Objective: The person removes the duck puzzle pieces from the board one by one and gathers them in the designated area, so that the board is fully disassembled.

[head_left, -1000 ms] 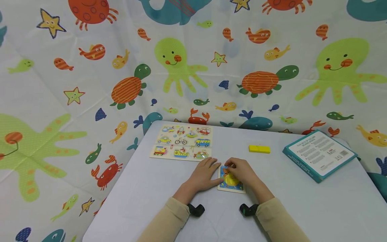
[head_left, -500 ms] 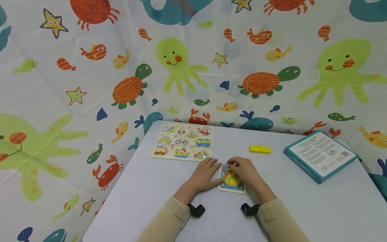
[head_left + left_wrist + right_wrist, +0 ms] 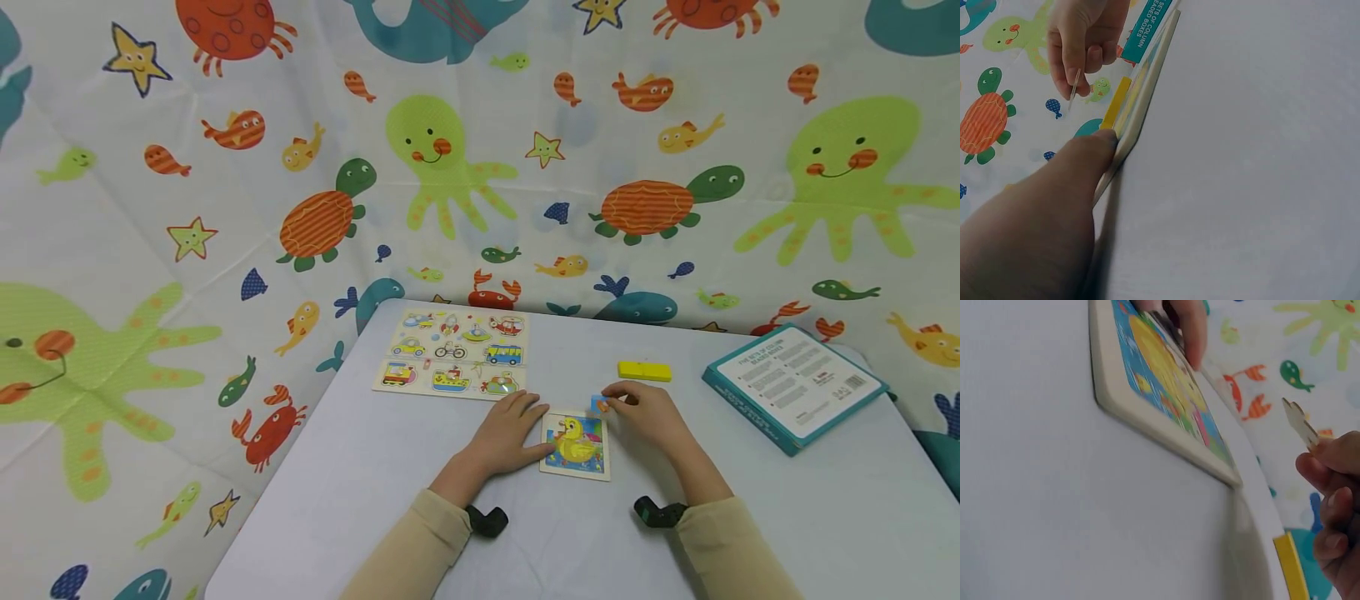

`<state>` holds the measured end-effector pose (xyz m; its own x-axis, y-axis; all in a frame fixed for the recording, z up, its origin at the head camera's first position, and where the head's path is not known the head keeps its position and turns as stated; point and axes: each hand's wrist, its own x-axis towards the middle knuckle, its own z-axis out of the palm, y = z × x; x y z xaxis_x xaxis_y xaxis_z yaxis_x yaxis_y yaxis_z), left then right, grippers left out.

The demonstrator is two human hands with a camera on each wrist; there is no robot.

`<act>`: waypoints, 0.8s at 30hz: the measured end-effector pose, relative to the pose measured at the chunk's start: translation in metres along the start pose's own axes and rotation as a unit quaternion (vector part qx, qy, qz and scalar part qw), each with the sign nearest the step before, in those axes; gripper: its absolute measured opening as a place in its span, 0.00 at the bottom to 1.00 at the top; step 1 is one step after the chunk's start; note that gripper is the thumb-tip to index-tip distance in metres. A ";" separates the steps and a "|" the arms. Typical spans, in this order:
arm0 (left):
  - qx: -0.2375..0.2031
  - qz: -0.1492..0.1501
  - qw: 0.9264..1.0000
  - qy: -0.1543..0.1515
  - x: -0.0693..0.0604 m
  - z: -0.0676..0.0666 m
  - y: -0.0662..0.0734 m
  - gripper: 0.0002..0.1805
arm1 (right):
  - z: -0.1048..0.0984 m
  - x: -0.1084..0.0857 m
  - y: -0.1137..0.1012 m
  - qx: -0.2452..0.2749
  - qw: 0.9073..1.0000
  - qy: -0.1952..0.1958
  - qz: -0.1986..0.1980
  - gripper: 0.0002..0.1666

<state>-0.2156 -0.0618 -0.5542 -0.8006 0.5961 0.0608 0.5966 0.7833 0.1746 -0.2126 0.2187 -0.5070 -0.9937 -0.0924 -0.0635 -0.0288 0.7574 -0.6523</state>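
Observation:
A small square duck puzzle, with its pale wooden frame point(image 3: 573, 476), lies on the table before the person. My left hand point(image 3: 504, 435) rests at its left side, fingers spread on the tabletop and thumb touching the frame's edge; the thumb point(image 3: 1088, 153) shows close up in the left wrist view. Just beyond the puzzle's top right corner, my right hand point(image 3: 647, 412) pinches a blue puzzle piece point(image 3: 599, 403) between thumb and fingertips. In the right wrist view that thin puzzle piece point(image 3: 1300, 424) is tilted and off the board. The upper left of the duck picture looks pale.
Behind the left hand lies a wooden vehicle puzzle board point(image 3: 453, 354). A yellow block point(image 3: 644, 371) sits beyond the right hand. To the right is a teal-edged box point(image 3: 795, 387). A sea-animal curtain hangs along the table's point(image 3: 750, 517) far edge.
My right hand has moved from over the duck puzzle to the right, carrying the blue puzzle piece away. The puzzle's upper left, blue before, now looks pale. The left hand stays put.

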 end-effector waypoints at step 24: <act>0.010 -0.003 1.000 -0.008 0.000 0.002 -0.001 0.42 | -0.022 -0.016 0.064 -0.008 1.000 -0.016 0.016 0.17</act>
<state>-0.2159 -0.0622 -0.5568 -0.8028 0.5946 0.0438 0.5934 0.7897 0.1560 -0.2008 0.2826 -0.5312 -0.9901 -0.0881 -0.1094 0.0019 0.7700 -0.6380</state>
